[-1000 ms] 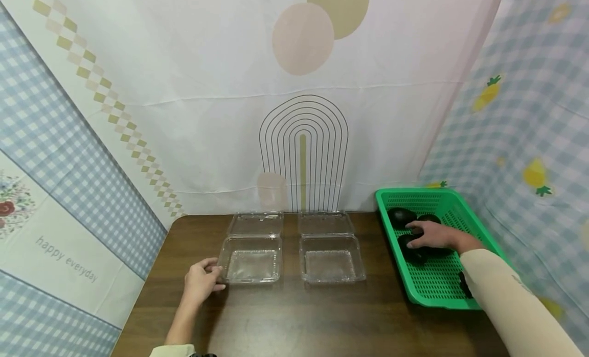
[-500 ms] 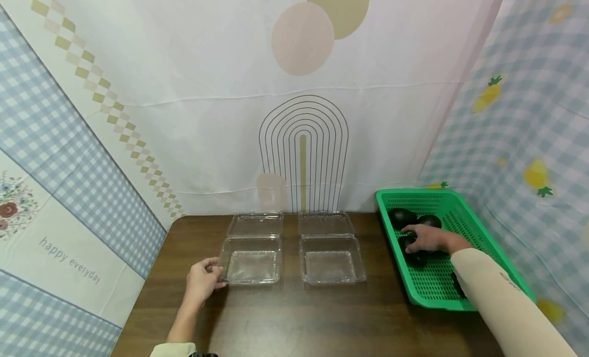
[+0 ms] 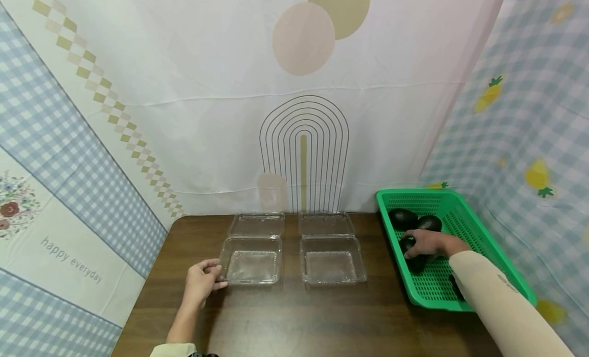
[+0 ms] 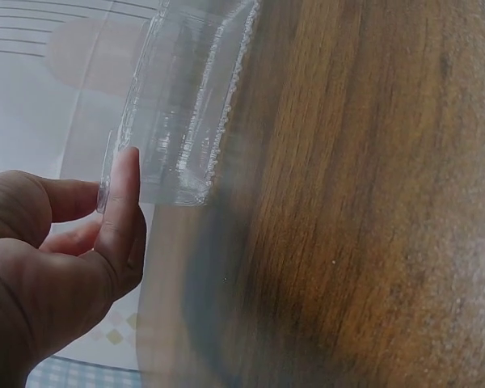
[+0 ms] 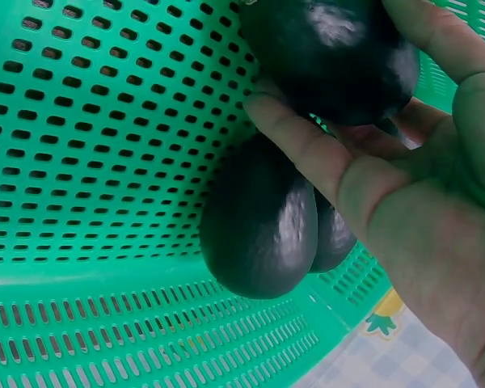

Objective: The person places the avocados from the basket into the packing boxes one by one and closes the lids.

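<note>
In the head view my left hand is at the near left corner of a clear plastic clamshell container. The left wrist view shows its thumb and fingers pinching the container's rim. Over in the green basket, my right hand grips a dark, glossy, egg-shaped fruit. Thumb and fingers curl around this fruit in the right wrist view. Similar dark fruits lie beside and behind the hand, two of them at the back of the basket.
A second clear clamshell container stands open-lidded to the right of the first, on the brown wooden table. Patterned cloth hangs behind and at both sides. Another dark item is partly hidden by my right sleeve.
My right hand has shifted slightly left and toward me, with its fingers now around a dark fruit. The left hand stays at the container's corner.
</note>
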`<state>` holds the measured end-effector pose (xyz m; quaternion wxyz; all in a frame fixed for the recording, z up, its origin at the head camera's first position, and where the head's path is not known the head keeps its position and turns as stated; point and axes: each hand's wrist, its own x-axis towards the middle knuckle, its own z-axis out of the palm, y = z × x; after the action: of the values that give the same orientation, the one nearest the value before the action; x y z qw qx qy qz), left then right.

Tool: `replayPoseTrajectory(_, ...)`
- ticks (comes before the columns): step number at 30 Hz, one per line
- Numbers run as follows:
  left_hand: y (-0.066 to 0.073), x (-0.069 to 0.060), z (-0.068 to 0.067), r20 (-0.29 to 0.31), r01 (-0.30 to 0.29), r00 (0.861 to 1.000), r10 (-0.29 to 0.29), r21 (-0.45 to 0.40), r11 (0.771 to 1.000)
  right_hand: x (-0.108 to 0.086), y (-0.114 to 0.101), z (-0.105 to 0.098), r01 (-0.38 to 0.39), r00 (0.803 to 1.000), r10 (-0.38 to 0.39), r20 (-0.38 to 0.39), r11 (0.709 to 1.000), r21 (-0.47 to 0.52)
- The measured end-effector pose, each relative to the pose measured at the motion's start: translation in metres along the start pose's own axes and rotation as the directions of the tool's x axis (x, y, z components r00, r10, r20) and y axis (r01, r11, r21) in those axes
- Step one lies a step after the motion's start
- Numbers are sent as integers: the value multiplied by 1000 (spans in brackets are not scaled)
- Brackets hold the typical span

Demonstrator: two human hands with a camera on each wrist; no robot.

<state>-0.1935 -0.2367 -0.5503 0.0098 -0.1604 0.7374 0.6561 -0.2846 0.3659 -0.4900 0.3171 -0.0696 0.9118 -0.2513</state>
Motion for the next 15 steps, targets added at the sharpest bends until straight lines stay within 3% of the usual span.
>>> replayPoseTrajectory(15,-2,-1,-2,21,9,1000,-8,-30,1000,-4,2,2,-16,1000,15,3,998,58)
